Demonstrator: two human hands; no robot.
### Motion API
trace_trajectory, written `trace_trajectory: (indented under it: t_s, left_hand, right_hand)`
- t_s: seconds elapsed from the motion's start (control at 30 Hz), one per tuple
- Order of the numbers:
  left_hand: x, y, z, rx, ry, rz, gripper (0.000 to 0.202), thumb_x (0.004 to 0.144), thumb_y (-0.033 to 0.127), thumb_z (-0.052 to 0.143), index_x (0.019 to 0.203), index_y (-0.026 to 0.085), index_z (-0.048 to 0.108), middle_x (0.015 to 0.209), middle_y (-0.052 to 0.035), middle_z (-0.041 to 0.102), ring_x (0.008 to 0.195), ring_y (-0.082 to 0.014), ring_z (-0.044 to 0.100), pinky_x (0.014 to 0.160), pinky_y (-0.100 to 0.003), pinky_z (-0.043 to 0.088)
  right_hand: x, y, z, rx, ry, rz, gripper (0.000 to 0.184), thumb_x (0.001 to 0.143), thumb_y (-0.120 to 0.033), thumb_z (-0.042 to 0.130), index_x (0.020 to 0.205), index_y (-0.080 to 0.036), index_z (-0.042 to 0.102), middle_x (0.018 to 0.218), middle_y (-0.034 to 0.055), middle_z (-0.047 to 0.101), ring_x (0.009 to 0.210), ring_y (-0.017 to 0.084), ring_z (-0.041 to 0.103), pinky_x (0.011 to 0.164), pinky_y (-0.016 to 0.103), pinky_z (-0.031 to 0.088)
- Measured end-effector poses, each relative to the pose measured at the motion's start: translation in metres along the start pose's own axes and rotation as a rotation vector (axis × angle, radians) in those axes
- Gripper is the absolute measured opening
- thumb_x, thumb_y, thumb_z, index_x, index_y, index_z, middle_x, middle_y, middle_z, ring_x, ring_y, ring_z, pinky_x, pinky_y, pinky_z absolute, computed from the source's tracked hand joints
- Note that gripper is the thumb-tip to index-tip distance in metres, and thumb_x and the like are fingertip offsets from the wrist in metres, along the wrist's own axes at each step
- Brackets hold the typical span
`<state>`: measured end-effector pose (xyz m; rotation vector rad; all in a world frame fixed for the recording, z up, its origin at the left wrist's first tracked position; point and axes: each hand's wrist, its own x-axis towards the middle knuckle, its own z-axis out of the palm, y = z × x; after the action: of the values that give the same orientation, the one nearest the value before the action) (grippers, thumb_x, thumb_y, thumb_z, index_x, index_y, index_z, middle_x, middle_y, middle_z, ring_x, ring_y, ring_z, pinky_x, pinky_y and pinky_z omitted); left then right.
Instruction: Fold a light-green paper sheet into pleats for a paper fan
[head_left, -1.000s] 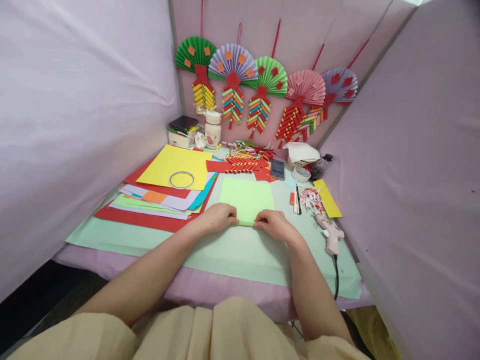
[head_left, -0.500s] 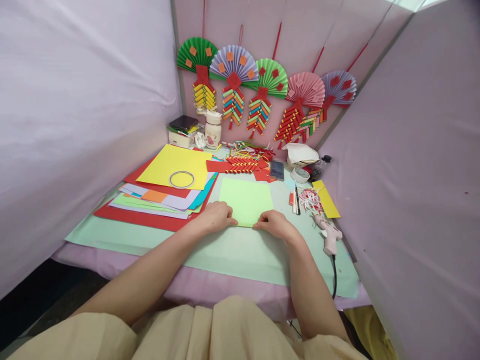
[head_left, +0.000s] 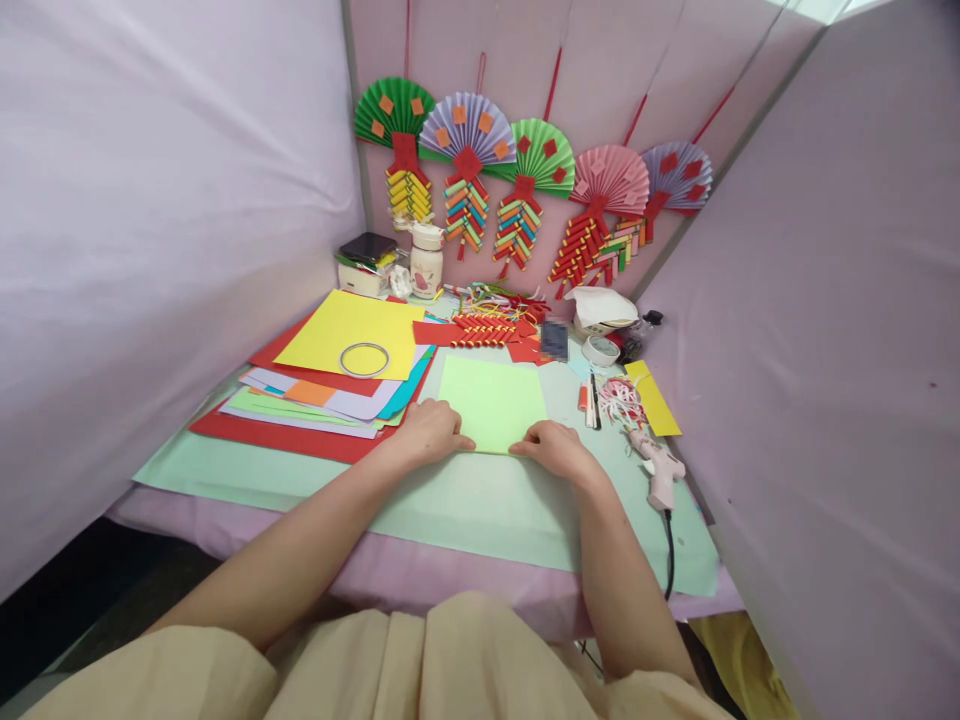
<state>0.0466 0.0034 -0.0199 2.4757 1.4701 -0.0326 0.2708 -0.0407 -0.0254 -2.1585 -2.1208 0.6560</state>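
Observation:
A light green sheet of paper (head_left: pixel 492 400) lies flat on the table in front of me. My left hand (head_left: pixel 436 430) pinches its near edge at the left corner, fingers curled together. At the right corner of that same edge, my right hand (head_left: pixel 551 447) grips the paper between thumb and fingers. A narrow strip along the near edge, between the two hands, looks slightly raised or folded. The undersides of my fingertips are hidden.
Stacked coloured paper (head_left: pixel 352 325) with a ring (head_left: pixel 364 360) on top lies left. A string of red paper firecrackers (head_left: pixel 487 330) is behind. Right are a tape roll (head_left: pixel 601 349), pens (head_left: pixel 595 402), a glue gun (head_left: pixel 658 470) and its cord. Paper fans (head_left: pixel 543 155) hang on the back wall.
Both hands stay at the near edge of the green paper. The right hand has shifted very slightly to the right; little else differs.

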Motion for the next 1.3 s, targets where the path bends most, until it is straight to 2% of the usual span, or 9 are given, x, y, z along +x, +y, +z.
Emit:
trace_trajectory:
  t_s: [0.63,0.93,1.13,1.3]
  left_hand:
    - [0.004,0.001,0.000,0.057,-0.038,-0.022,0.045,0.077,0.060,0.054,0.079,0.018,0.072,0.099,-0.0145,0.065,0.098,-0.0321,0.056,0.079,-0.037,0.041]
    - [0.000,0.002,-0.004,0.073,-0.034,-0.024,0.049,0.076,0.062,0.053,0.079,0.017,0.072,0.099,-0.0158,0.065,0.099,-0.0335,0.054,0.081,-0.040,0.039]
    - [-0.002,0.003,-0.006,0.086,-0.033,-0.036,0.051,0.076,0.063,0.053,0.081,0.017,0.072,0.100,-0.0169,0.064,0.101,-0.0343,0.053,0.082,-0.040,0.039]
    - [-0.001,0.003,-0.006,0.081,-0.036,-0.038,0.052,0.076,0.064,0.053,0.080,0.016,0.073,0.099,-0.0174,0.064,0.101,-0.0357,0.053,0.082,-0.041,0.039]
  right_hand:
    - [0.005,0.003,-0.001,-0.014,-0.051,0.017,0.033,0.077,-0.051,0.061,0.067,-0.019,0.063,0.075,0.0016,0.066,0.068,0.014,0.053,0.067,0.026,0.032]
    - [-0.001,0.003,-0.005,0.013,-0.054,0.010,0.031,0.076,-0.049,0.061,0.066,-0.020,0.061,0.075,0.0002,0.066,0.067,0.013,0.051,0.066,0.025,0.031]
    - [-0.003,0.008,-0.008,-0.048,-0.046,0.073,0.038,0.073,-0.055,0.063,0.062,-0.019,0.061,0.072,0.0019,0.066,0.067,0.015,0.053,0.067,0.028,0.031]
    - [-0.004,0.012,-0.010,-0.049,-0.068,0.056,0.032,0.075,-0.050,0.062,0.065,-0.019,0.061,0.073,0.0018,0.066,0.069,0.015,0.054,0.068,0.027,0.031]
